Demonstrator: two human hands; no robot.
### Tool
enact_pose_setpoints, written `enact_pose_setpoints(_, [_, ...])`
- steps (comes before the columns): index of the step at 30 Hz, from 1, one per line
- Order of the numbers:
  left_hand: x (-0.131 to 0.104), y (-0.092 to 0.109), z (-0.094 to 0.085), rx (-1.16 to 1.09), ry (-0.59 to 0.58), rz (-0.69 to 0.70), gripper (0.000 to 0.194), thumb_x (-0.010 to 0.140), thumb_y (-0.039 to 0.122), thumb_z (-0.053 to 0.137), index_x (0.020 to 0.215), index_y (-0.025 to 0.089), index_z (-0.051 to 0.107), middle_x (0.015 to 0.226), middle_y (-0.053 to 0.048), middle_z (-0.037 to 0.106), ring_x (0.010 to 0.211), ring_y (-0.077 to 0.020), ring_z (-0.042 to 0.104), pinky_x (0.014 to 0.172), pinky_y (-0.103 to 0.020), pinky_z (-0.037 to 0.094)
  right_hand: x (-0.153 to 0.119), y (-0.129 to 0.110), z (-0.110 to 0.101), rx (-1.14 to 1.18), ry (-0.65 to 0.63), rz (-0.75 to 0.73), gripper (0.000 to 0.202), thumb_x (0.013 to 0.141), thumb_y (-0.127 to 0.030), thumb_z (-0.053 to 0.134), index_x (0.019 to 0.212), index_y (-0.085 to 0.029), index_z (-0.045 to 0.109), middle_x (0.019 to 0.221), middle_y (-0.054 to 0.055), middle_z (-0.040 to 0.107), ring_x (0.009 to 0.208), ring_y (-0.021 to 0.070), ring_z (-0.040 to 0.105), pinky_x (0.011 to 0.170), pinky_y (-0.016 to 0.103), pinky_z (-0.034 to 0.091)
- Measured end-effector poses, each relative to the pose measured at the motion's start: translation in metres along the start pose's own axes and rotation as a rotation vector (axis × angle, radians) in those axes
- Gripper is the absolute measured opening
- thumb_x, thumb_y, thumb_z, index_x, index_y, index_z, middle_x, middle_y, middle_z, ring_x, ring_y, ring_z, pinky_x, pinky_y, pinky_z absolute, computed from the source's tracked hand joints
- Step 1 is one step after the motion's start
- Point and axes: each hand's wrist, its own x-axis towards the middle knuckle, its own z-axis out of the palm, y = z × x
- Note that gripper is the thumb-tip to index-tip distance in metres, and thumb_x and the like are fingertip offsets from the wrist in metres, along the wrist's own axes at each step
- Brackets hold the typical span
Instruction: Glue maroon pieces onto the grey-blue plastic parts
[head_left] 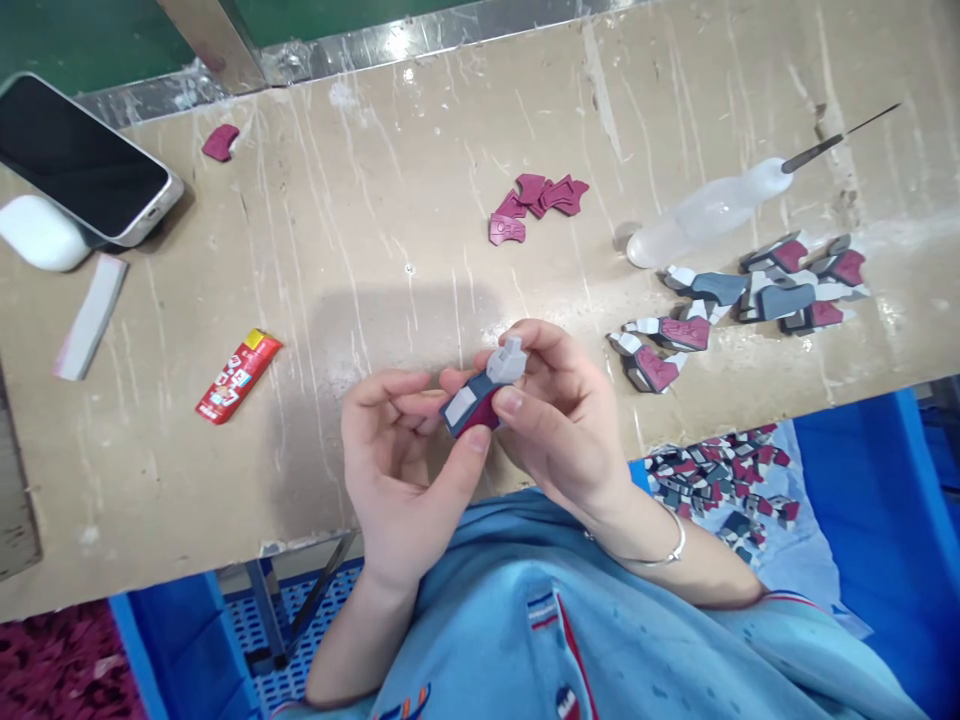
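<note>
Between both hands, above the near part of the table, is a small plastic toy part (463,403) in dark blue-grey, maroon and light grey. My left hand (409,455) pinches its lower left end between thumb and fingers. My right hand (566,420) grips the other end, close to the light grey knob on top. Beyond the hands lies a small pile of flat maroon pieces (536,198). To the right rest several assembled toy parts (776,290) in the same colours. Fingers cover some of the held part's underside.
A clear bottle with a needle tip (705,215) lies at the right. On the left are a phone (86,160), a white case (41,232), a pale strip (91,318), a red packet (238,378) and a maroon piece (220,143). Blue bins (862,480) stand below the table edge.
</note>
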Motion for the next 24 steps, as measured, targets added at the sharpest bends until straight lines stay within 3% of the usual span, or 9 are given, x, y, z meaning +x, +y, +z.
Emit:
enact_pose_setpoints(2, [0.001,-0.002,-0.001,-0.038,0.032,-0.052,0.036,0.084,0.04,0.097,0.109,0.032,0.071,0.098,0.002,0.072,0.091,-0.0153,0.076,0.086,-0.029,0.068,-0.001,0.001,0.0,0.007,-0.033,-0.019,0.036,0.095,-0.047,0.085,0.119,-0.034,0.061,0.106,0.001,0.082,0.106,0.0278,0.086,0.096,0.049,0.073])
enact_pose_setpoints(5, [0.007,-0.003,-0.003,-0.171,-0.025,-0.167,0.038,0.08,0.04,0.1,0.094,0.028,0.066,0.093,0.003,0.069,0.083,-0.0121,0.071,0.079,-0.023,0.064,-0.002,-0.003,-0.003,-0.095,-0.073,-0.059,0.03,0.1,-0.042,0.081,0.125,-0.034,0.065,0.119,0.001,0.083,0.115,0.025,0.083,0.102,0.045,0.071])
enact_pose_setpoints(9, [0.015,-0.001,-0.008,-0.289,-0.102,-0.39,0.052,0.074,0.046,0.102,0.081,0.024,0.056,0.083,0.004,0.059,0.073,-0.0107,0.061,0.069,-0.021,0.058,-0.006,-0.017,-0.009,-0.377,-0.155,-0.076,0.048,0.101,-0.038,0.08,0.146,-0.034,0.066,0.147,0.004,0.075,0.135,0.0254,0.074,0.115,0.043,0.064])
enact_pose_setpoints(11, [0.017,-0.001,-0.01,-0.284,-0.137,-0.453,0.053,0.073,0.05,0.1,0.081,0.024,0.055,0.083,0.003,0.058,0.074,-0.0129,0.06,0.07,-0.025,0.059,-0.01,-0.025,-0.015,-0.511,-0.214,-0.093,0.055,0.102,-0.035,0.078,0.155,-0.035,0.062,0.151,0.005,0.074,0.134,0.0258,0.074,0.113,0.042,0.065])
enact_pose_setpoints(14, [0.018,-0.005,-0.01,-0.308,-0.204,-0.471,0.055,0.073,0.052,0.1,0.078,0.023,0.053,0.082,0.003,0.058,0.076,-0.014,0.06,0.072,-0.027,0.06,-0.019,-0.035,-0.029,-0.745,-0.217,-0.265,0.059,0.102,-0.024,0.076,0.158,-0.037,0.06,0.147,0.005,0.077,0.127,0.0258,0.078,0.108,0.043,0.068])
enact_pose_setpoints(17, [0.02,-0.01,-0.005,-0.289,-0.215,-0.414,0.058,0.072,0.053,0.1,0.077,0.023,0.051,0.078,0.004,0.055,0.073,-0.0123,0.059,0.071,-0.025,0.06,-0.03,-0.046,-0.052,-0.988,-0.09,-0.471,0.058,0.1,-0.014,0.074,0.151,-0.039,0.067,0.129,0.003,0.084,0.111,0.0259,0.083,0.096,0.043,0.072])
enact_pose_setpoints(20, [0.02,-0.014,0.001,-0.214,-0.191,-0.323,0.056,0.075,0.053,0.098,0.079,0.023,0.051,0.078,0.005,0.056,0.069,-0.0104,0.058,0.07,-0.024,0.061,-0.041,-0.061,-0.085,-1.188,0.197,-0.574,0.049,0.1,-0.015,0.074,0.14,-0.042,0.075,0.119,0.001,0.087,0.104,0.0282,0.084,0.094,0.048,0.07])
enact_pose_setpoints(24, [0.017,-0.013,0.011,-0.028,-0.115,-0.116,0.04,0.08,0.031,0.095,0.089,0.024,0.057,0.089,0.003,0.063,0.074,-0.0091,0.066,0.069,-0.018,0.06,-0.049,-0.086,-0.133,-1.392,0.513,-0.675,0.028,0.102,-0.022,0.073,0.124,-0.035,0.082,0.104,0.005,0.088,0.09,0.0293,0.084,0.083,0.049,0.068])
